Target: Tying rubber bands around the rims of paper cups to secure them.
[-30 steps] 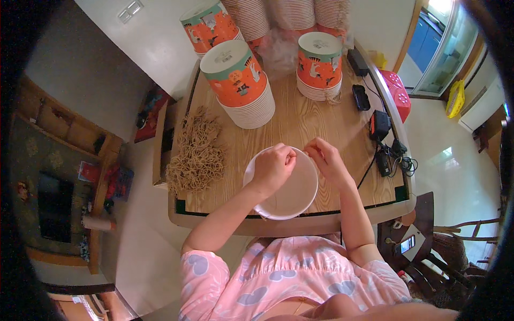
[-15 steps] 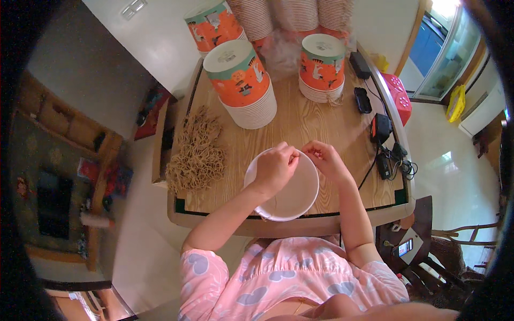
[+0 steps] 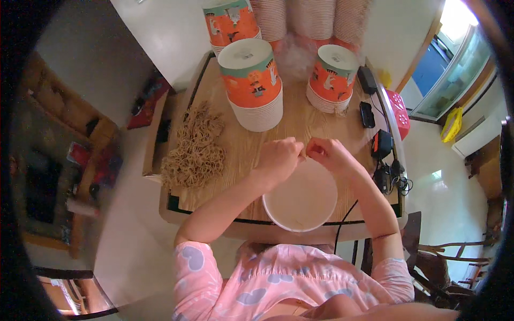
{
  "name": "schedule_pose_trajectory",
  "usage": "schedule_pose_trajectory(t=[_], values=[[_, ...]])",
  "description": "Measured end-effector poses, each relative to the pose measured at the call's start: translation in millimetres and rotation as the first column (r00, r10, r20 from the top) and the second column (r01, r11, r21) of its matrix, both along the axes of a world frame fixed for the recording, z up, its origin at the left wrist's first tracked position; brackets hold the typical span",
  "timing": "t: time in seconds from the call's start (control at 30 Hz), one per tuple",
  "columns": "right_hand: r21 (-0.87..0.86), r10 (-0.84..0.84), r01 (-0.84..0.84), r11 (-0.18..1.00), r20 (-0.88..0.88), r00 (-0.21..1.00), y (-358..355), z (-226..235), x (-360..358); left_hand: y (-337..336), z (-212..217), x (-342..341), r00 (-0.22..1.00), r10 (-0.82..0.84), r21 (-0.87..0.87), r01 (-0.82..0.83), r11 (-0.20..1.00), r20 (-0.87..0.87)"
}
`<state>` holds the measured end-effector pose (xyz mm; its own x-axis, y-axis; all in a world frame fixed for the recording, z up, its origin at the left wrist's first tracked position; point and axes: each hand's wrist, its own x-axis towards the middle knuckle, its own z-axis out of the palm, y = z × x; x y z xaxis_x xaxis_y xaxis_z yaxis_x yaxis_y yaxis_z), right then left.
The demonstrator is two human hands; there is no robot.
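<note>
A white paper bowl (image 3: 301, 199) sits at the near edge of the wooden table (image 3: 305, 125), its open top facing me. My left hand (image 3: 279, 158) and my right hand (image 3: 327, 153) meet at the bowl's far rim, fingertips pinched together on something small and thin that I cannot make out. A heap of tan rubber bands (image 3: 195, 148) lies to the left of my left forearm.
Stacks of orange-and-white paper bowls stand behind: one (image 3: 252, 83) at centre-left, one (image 3: 332, 77) at right, another (image 3: 231, 24) farther back. Black chargers and cables (image 3: 383, 155) lie along the table's right edge. A pink box (image 3: 399, 109) sits beyond them.
Both hands have stayed at the bowl's far rim; their fingertips have drawn closer together. The bowl has kept its place.
</note>
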<state>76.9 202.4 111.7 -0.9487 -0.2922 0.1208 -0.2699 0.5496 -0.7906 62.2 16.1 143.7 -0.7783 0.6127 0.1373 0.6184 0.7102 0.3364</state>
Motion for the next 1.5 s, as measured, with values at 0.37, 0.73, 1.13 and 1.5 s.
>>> schedule_pose_trajectory(t=[0.37, 0.73, 1.13, 1.5], values=[[0.374, 0.116, -0.15, 0.915, 0.111, 0.987, -7, 19, -22, -18, -64, -35, 0.675, -0.33, 0.562, -0.153, 0.813, 0.66], [0.213, 0.105, -0.149, 0.966, 0.203, 0.973, -21, 26, -32, -4, -97, -20, 0.267, -0.564, 0.569, -0.675, 0.469, 0.781], [0.259, 0.033, -0.123, 0.958, 0.326, 0.945, -27, 34, -41, 0, -109, -12, 0.495, -0.484, 0.688, -0.588, 0.424, 0.722], [0.17, 0.025, -0.11, 0.979, 0.438, 0.899, -29, 23, -57, -15, -109, -17, 0.476, -0.653, 0.762, -0.595, 0.254, 0.589]])
